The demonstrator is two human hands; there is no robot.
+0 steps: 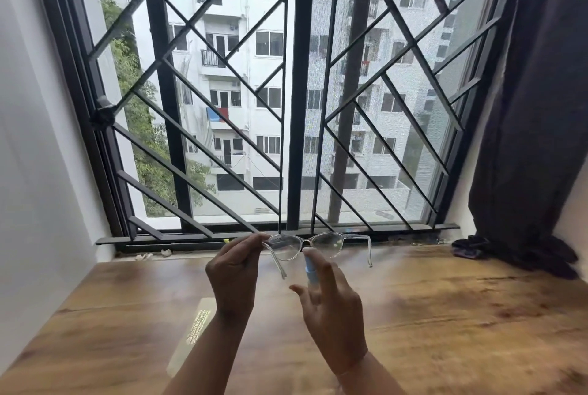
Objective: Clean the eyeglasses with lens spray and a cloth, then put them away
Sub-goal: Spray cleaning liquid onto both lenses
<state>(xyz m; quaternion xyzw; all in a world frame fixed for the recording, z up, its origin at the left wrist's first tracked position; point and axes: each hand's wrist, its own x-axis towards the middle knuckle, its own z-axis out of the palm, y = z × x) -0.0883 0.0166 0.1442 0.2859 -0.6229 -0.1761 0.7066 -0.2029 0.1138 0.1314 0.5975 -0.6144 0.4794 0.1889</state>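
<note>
Clear-framed eyeglasses (331, 243) hang in the air above the wooden table (445, 315), temples unfolded toward me. My left hand (234, 270) pinches the frame at its left hinge. My right hand (331, 299) grips a small light-blue spray bottle (310, 269), upright just behind the left lens, with a finger on its top. A flat pale cloth or pouch with gold print (195, 331) lies on the table under my left forearm.
A barred window (292, 92) rises straight ahead behind the table. A dark curtain (534, 108) hangs at the right, with dark bundled fabric (471, 248) on the table's far right corner. A white wall (38, 140) closes the left side.
</note>
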